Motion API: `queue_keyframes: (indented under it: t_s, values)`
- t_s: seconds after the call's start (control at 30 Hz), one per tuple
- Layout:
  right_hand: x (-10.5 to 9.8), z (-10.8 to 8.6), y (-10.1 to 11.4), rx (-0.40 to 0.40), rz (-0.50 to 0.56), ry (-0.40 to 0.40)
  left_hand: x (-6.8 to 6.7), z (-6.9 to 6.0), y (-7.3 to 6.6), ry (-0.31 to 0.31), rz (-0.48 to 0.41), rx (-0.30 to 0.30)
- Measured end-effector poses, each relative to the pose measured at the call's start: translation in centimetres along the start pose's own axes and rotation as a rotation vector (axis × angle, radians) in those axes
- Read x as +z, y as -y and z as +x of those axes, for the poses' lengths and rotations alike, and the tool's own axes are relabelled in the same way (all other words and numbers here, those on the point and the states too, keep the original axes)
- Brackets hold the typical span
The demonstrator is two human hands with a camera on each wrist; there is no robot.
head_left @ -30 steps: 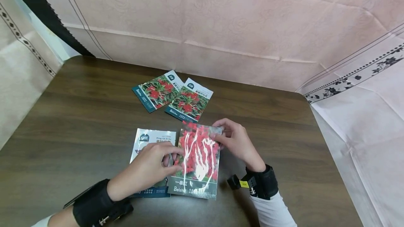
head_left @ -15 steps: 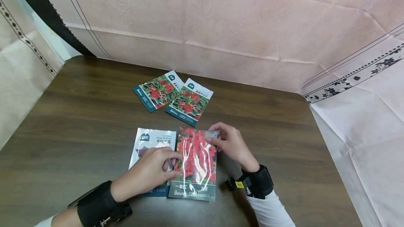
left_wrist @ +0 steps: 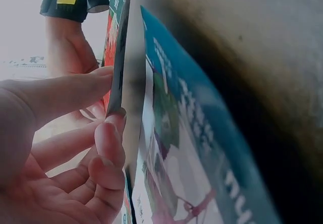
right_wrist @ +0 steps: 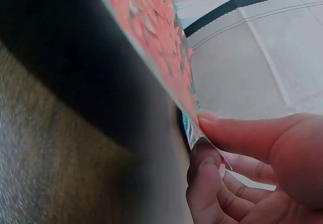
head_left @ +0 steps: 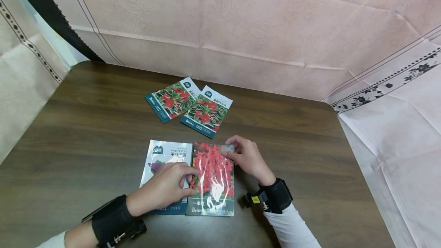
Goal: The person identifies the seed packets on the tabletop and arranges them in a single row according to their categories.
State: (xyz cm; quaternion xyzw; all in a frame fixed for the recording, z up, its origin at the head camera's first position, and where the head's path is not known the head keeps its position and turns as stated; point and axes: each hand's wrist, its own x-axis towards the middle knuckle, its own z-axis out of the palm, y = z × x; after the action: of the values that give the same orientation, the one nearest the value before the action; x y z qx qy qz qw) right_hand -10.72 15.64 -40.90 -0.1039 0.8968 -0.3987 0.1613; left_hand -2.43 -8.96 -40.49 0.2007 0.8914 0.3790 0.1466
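A glossy packet printed with red flowers [head_left: 210, 163], apparently a seed packet, is held between both hands in the head view. My left hand [head_left: 165, 186] pinches its left edge between thumb and fingers, also visible in the left wrist view. At the upper right corner, my right hand [head_left: 249, 160] pinches the same packet, and the right wrist view shows thumb and fingertips on that edge. To the left lies a white and blue packet with purple leaves [head_left: 155, 165], partly hidden beneath my left hand. The two packets stand side by side, edges close.
Farther back on the brown wooden table [head_left: 103, 133], two packets with red blooms and green leaves lie tilted, a left one [head_left: 170, 100] and a right one [head_left: 206, 112], their edges meeting or overlapping. Pale patterned cloth [head_left: 241, 30] hangs behind the table.
The red-flower packet has shifted slightly left and turned straighter, its top edge coming nearer the person. My right hand moved left and slightly down with it; the left hand barely shifted.
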Motion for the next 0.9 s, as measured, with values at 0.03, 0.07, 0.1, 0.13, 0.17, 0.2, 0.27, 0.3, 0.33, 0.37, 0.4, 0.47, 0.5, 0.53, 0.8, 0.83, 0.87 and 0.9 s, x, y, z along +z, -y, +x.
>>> queue_keyframes:
  t_s: [0.03,0.07,0.1,0.13,0.17,0.2,0.27,0.3,0.33,0.37,0.4,0.47,0.5,0.53,0.8,0.83,0.87,0.9]
  values:
    - [0.1,0.1,0.0,0.003,-0.006,-0.004,0.0,0.0,0.0,0.002,0.005,-0.004]
    - [0.2,0.2,-0.1,0.004,-0.010,-0.006,0.0,0.1,0.0,0.004,0.012,-0.010]
    - [0.3,0.3,-0.1,0.004,-0.015,-0.010,0.0,0.1,0.0,0.006,0.017,-0.016]
    - [0.4,0.4,-0.1,0.002,-0.024,-0.014,0.0,0.2,0.0,0.007,0.021,-0.023]
    - [0.5,0.5,-0.2,0.000,-0.030,-0.017,0.1,0.3,0.1,0.009,0.026,-0.031]
    - [0.6,0.6,-0.2,-0.003,-0.043,-0.022,0.1,0.4,0.1,0.011,0.031,-0.037]
    - [0.7,0.7,-0.3,-0.007,-0.065,-0.029,0.2,0.5,0.2,0.015,0.037,-0.045]
    - [0.7,0.8,-0.3,-0.006,-0.075,-0.033,0.2,0.5,0.2,0.016,0.038,-0.046]
    - [0.8,0.8,-0.3,-0.007,-0.086,-0.036,0.3,0.5,0.3,0.017,0.040,-0.045]
    - [0.8,0.9,-0.3,-0.006,-0.093,-0.037,0.3,0.6,0.3,0.018,0.041,-0.045]
    - [0.8,0.9,-0.3,-0.007,-0.101,-0.038,0.3,0.6,0.4,0.018,0.043,-0.041]
    - [0.9,0.9,-0.3,-0.008,-0.113,-0.036,0.4,0.6,0.4,0.021,0.040,-0.039]
    - [0.9,0.9,-0.3,-0.007,-0.117,-0.036,0.4,0.7,0.5,0.023,0.039,-0.035]
    - [0.9,1.0,-0.3,-0.010,-0.122,-0.036,0.4,0.7,0.5,0.028,0.036,-0.039]
    - [1.2,1.0,-0.3,-0.052,-0.168,-0.061,0.2,1.0,0.4,0.069,0.032,-0.061]
    - [1.3,1.0,-0.3,-0.058,-0.180,-0.065,0.2,1.0,0.4,0.069,0.038,-0.060]
    - [1.3,1.0,-0.3,-0.061,-0.194,-0.071,0.2,1.0,0.4,0.068,0.046,-0.059]
    - [1.3,1.0,-0.2,-0.062,-0.206,-0.077,0.2,1.0,0.4,0.069,0.053,-0.056]
